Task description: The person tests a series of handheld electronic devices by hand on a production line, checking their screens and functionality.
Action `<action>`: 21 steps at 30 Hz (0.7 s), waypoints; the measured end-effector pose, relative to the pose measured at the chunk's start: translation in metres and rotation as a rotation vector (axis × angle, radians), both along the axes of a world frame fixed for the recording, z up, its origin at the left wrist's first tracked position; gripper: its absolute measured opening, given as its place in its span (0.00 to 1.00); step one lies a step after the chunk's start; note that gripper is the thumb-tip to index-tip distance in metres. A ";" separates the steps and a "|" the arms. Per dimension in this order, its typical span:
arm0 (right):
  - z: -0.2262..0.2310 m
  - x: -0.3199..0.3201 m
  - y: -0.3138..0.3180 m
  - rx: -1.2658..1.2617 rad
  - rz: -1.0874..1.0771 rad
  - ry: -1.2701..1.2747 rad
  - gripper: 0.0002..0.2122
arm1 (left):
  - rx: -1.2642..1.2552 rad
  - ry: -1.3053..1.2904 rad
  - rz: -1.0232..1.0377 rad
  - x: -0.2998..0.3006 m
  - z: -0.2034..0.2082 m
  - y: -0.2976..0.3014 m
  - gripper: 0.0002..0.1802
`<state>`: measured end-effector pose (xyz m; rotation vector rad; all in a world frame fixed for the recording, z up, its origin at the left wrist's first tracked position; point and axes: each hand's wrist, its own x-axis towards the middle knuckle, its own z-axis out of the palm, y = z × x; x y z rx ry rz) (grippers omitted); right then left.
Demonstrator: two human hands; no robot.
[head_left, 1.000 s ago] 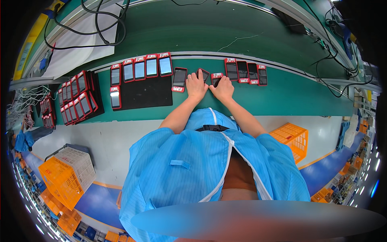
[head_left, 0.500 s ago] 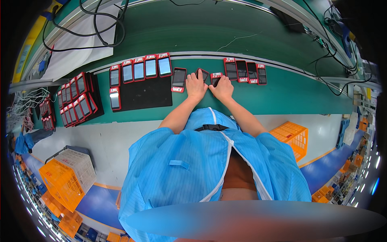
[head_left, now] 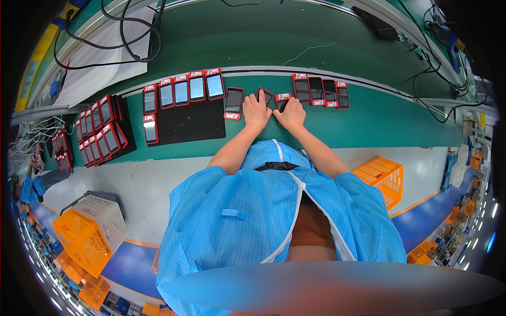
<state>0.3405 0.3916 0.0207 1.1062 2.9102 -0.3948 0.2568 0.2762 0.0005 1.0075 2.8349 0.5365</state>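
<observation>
My left hand (head_left: 256,112) is around a tilted red-edged smartphone (head_left: 267,97), partly covering it, with one finger reaching up over its screen. My right hand (head_left: 291,115) grips a second red-edged smartphone (head_left: 283,98); its lower part is hidden by my fingers. The two thumbs come close together between the phones. Just left of my left hand a dark-screened smartphone (head_left: 233,101) lies with its white label toward me. To the right of my right hand, more phones (head_left: 302,90) stand side by side along the bench's back edge.
On the green bench (head_left: 358,129), a black mat (head_left: 192,122) has phones with lit screens (head_left: 197,86) behind it. Stacked phones (head_left: 108,137) fill the left end. Cables (head_left: 124,31) hang at the upper left. Orange crates (head_left: 79,237) stand on the floor at left and right.
Both hands stay on the same two phones with hardly any movement. The whole view has shifted very slightly.
</observation>
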 end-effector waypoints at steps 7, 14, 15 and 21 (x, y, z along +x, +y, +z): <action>-0.001 0.000 0.000 -0.003 -0.001 -0.002 0.30 | -0.003 0.003 -0.003 0.000 0.001 0.000 0.45; -0.003 0.000 0.001 -0.004 -0.002 0.014 0.30 | 0.005 0.019 -0.003 0.001 0.003 0.000 0.44; -0.002 0.000 0.001 0.000 0.001 0.015 0.30 | 0.015 0.034 -0.001 0.001 0.003 0.000 0.43; 0.001 -0.001 0.001 -0.053 -0.001 -0.039 0.32 | 0.012 0.026 -0.002 0.000 0.002 0.000 0.43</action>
